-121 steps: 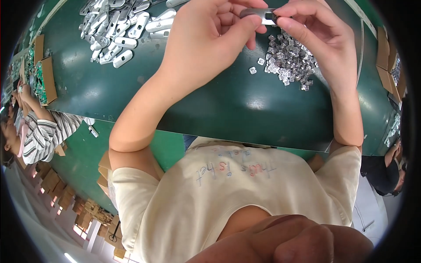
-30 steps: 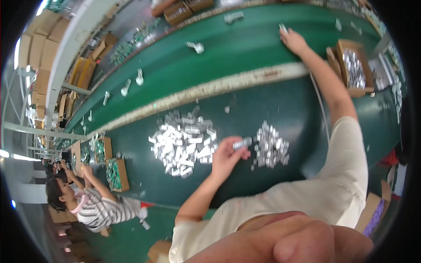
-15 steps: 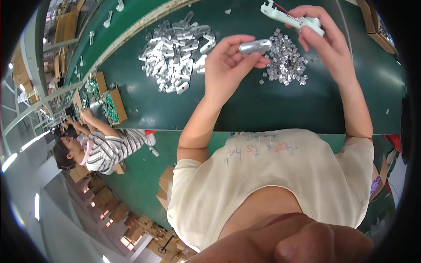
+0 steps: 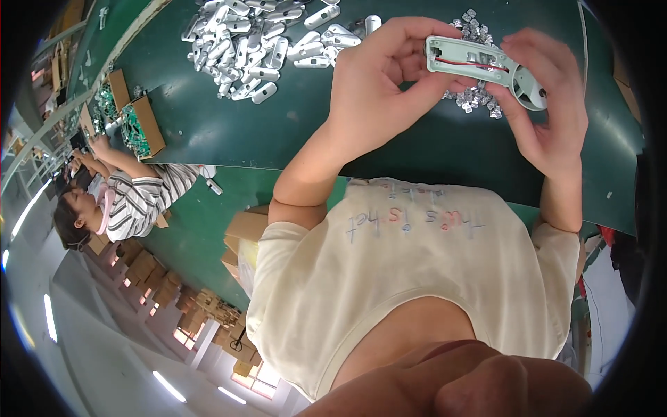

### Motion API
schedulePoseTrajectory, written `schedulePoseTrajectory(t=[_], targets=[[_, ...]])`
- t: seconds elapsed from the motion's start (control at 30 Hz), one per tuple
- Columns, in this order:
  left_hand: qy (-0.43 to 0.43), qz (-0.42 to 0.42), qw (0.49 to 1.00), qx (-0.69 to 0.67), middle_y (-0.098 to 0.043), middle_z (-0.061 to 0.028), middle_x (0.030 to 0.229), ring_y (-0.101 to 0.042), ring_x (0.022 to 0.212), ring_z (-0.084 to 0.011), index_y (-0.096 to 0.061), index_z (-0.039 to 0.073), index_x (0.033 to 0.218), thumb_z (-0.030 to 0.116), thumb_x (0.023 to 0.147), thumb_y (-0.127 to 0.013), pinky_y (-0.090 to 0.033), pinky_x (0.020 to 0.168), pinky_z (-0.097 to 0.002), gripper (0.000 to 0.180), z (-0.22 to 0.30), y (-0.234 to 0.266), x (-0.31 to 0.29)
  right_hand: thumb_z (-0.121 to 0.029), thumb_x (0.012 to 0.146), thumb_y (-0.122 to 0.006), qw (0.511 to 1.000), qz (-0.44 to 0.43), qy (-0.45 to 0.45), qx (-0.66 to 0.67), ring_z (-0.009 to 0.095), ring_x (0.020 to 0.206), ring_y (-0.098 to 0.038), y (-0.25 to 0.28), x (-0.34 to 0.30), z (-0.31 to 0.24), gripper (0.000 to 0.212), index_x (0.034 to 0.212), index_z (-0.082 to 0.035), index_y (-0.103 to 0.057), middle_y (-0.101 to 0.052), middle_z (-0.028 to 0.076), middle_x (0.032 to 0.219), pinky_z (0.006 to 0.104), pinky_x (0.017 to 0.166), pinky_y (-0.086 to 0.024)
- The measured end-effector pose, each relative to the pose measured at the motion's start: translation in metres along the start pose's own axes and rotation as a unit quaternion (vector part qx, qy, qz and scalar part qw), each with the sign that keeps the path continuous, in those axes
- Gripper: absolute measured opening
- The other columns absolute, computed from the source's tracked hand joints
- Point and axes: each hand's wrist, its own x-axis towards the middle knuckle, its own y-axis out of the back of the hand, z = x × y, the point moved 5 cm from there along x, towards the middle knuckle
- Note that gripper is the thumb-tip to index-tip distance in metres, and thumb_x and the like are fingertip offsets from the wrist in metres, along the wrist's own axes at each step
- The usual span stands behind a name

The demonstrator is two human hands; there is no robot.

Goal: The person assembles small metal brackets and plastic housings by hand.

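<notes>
Between my two hands lies a pale green plastic housing (image 4: 453, 67), long and narrow with a round end on the right. Its hollow side faces up and shows a red wire and a shiny metal part. My left hand (image 4: 375, 94) is closed on the housing's left end, thumb below and fingers partly behind. The right hand (image 4: 552, 118) grips it near the round end, with fingers above and thumb below. Small square metal pieces (image 4: 475, 103) lie in a heap under the housing, partly covered by it. No silver oval cover shows in my left hand.
Silver oval covers (image 4: 243, 52) are piled on the green table (image 4: 264, 135) to my left. Cardboard boxes with green parts (image 4: 146, 128) stand farther left, where a person in a striped top (image 4: 132, 201) works. A raised rail (image 4: 132, 38) runs along the far left.
Both hands have come together on the housing, which has come down and turned hollow side up. The silver oval cover in my left hand is out of sight. The view has shifted.
</notes>
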Motion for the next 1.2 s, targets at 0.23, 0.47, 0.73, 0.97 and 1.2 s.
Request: schedulePoseTrajectory(t=[0.23, 0.47, 0.73, 0.97, 1.2], targets=[[-0.015, 0.0, 1.0, 0.027, -0.063, -0.0153, 0.098, -0.065, 0.087, -0.0206, -0.05, -0.008, 0.111, -0.011, 0.079, -0.057, -0.055, 0.074, -0.0258, 0.033, -0.003, 0.001, -0.001, -0.001, 0.071, -0.071, 1.0, -0.023, -0.002, 0.003, 0.031, 0.088, -0.057, -0.005, 0.003, 0.001, 0.041, 0.106, 0.004, -0.052, -0.058, 0.019, 0.101, 0.0354, 0.077, -0.045], [-0.079, -0.052, 0.995, 0.018, -0.064, -0.0134, 0.098, -0.066, 0.085, -0.0171, -0.051, -0.006, 0.11, -0.01, 0.081, -0.056, -0.054, 0.071, -0.0222, 0.03, 0.004, -0.002, 0.005, 0.0, 0.07, -0.071, 0.999, -0.04, -0.015, -0.015, 0.03, 0.087, -0.056, 0.0, 0.004, 0.0, 0.04, 0.106, 0.004, -0.052, -0.058, 0.019, 0.101, 0.0349, 0.075, -0.045], [-0.063, 0.025, 0.998, 0.017, -0.064, -0.0106, 0.088, -0.066, 0.074, -0.0143, -0.051, -0.006, 0.106, -0.008, 0.084, -0.053, -0.053, 0.063, -0.02, 0.023, -0.002, -0.003, -0.001, 0.001, 0.07, -0.069, 0.981, -0.026, -0.088, 0.169, 0.025, 0.094, -0.054, -0.011, 0.002, 0.006, 0.041, 0.107, 0.004, -0.052, -0.054, 0.017, 0.106, 0.0318, 0.08, -0.044], [-0.17, 0.02, 0.973, 0.153, -0.064, -0.0113, 0.083, -0.065, 0.066, -0.0125, -0.047, -0.004, 0.105, -0.009, 0.081, -0.054, -0.051, 0.057, -0.0192, 0.025, 0.012, 0.001, -0.007, 0.006, 0.076, -0.059, 0.915, -0.03, -0.236, 0.327, 0.016, 0.093, -0.052, -0.024, -0.015, 0.014, 0.024, 0.099, 0.004, -0.053, -0.053, 0.014, 0.101, 0.0239, 0.08, -0.04], [0.065, 0.121, 0.989, 0.059, -0.061, -0.0093, 0.085, -0.06, 0.077, -0.0129, -0.032, 0.002, 0.125, -0.001, 0.083, -0.061, -0.049, 0.068, -0.0221, 0.052, -0.005, 0.032, 0.008, -0.016, 0.081, -0.062, 0.897, -0.085, -0.316, 0.296, 0.009, 0.08, -0.055, -0.06, 0.025, 0.068, 0.021, 0.095, -0.001, -0.059, -0.06, 0.005, 0.092, 0.021, 0.075, -0.041]])
